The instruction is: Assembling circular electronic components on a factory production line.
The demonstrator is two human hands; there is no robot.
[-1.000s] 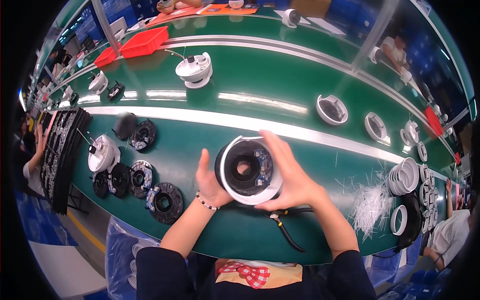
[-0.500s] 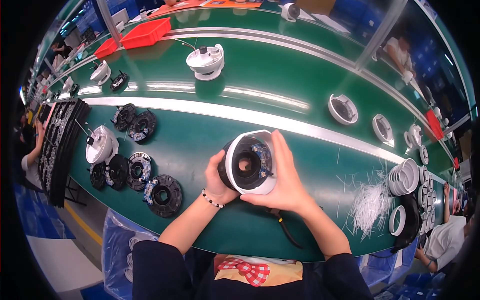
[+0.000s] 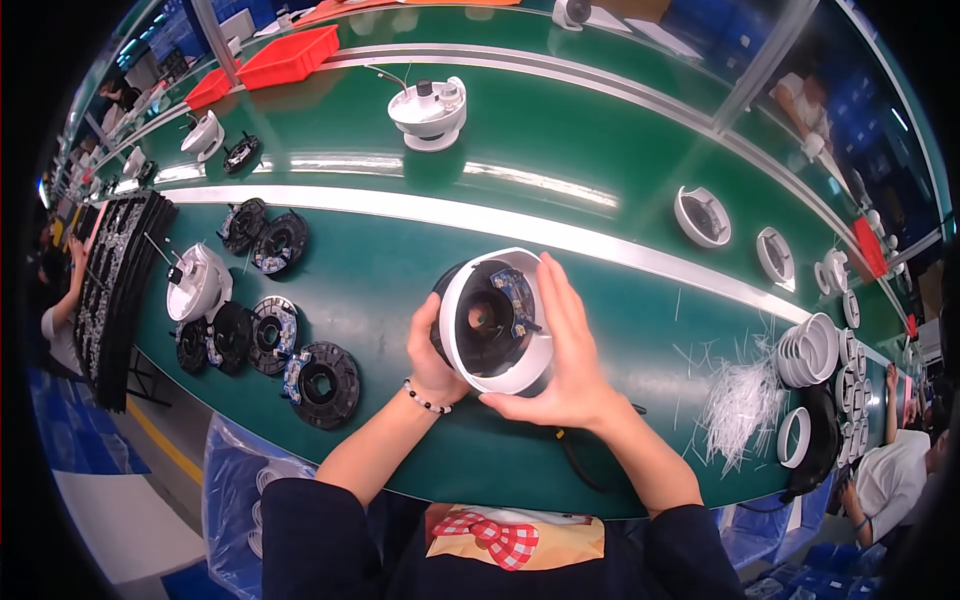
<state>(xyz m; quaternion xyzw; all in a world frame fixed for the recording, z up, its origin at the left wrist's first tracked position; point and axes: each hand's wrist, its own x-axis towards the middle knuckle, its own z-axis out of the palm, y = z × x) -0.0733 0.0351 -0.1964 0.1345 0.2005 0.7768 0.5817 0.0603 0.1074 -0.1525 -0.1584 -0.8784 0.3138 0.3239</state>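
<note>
Between my hands, above the green bench, is a white ring-shaped housing [image 3: 458,330] around a round black base [image 3: 505,345] fitted with a blue circuit board [image 3: 515,290]. My left hand [image 3: 432,350] grips it from the left, fingers partly hidden behind the black base. The right hand [image 3: 570,355] cups the white rim, with long fingers along its right side and the thumb near its lower edge. A dark curved tool handle with a yellow band [image 3: 575,465] lies beneath my right forearm; the rest of it is hidden.
Several black bases with circuit boards [image 3: 325,385] and a white dome unit [image 3: 198,283] lie left. Black stacked trays [image 3: 125,300] stand beyond. At right are white plastic strips [image 3: 740,420] and white rings [image 3: 808,350]. Across the bench, the green belt [image 3: 560,130] bears white units [image 3: 428,112].
The housing has tilted and turned a little in my hands, showing more of its inside. Units on the belt in the middle and at right have shifted rightward.
</note>
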